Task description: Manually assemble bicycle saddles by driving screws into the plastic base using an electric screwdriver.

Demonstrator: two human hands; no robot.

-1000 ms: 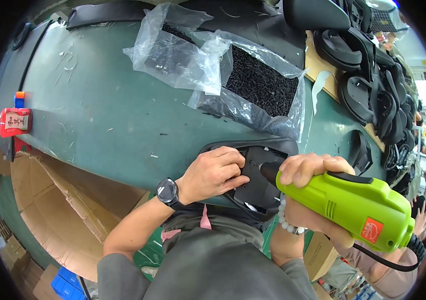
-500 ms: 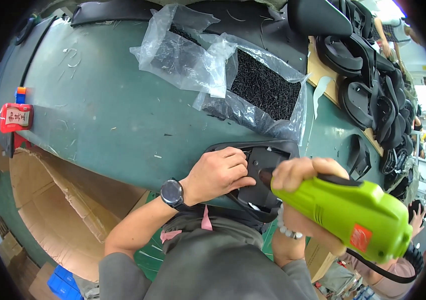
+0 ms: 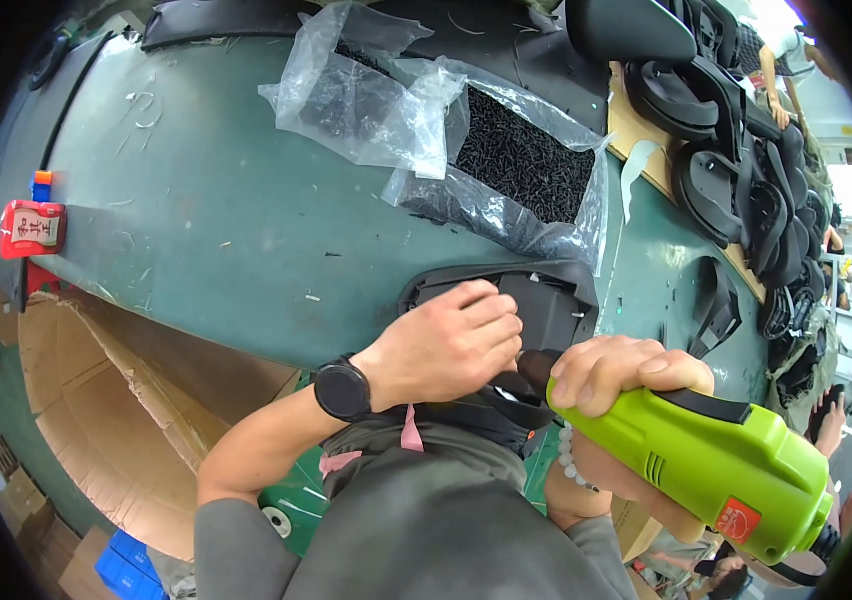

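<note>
My right hand (image 3: 636, 380) is wrapped round a lime-green electric screwdriver (image 3: 696, 470) with a black trigger strip. Its dark nose points left, toward the fingertips of my left hand (image 3: 451, 340). Those fingers are curled together over a black moulded plastic part (image 3: 556, 310), which lies at the table's near edge against my body. Whatever my left fingertips pinch, if anything, is hidden. The part has a padded-looking rim and a raised middle panel; my hands cover its near side.
Beyond the part, an opened clear plastic bag (image 3: 346, 115) holds a heap of small black screws (image 3: 526, 155). Similar black parts (image 3: 716, 190) are piled at the right. A red bottle (image 3: 34, 228) stands far left, above a large cardboard box (image 3: 96, 400). Other people show at the right rim.
My left hand has shifted right, its fingers closing by the screwdriver's nose. The screwdriver has moved slightly right and down. The black part appears turned a little.
</note>
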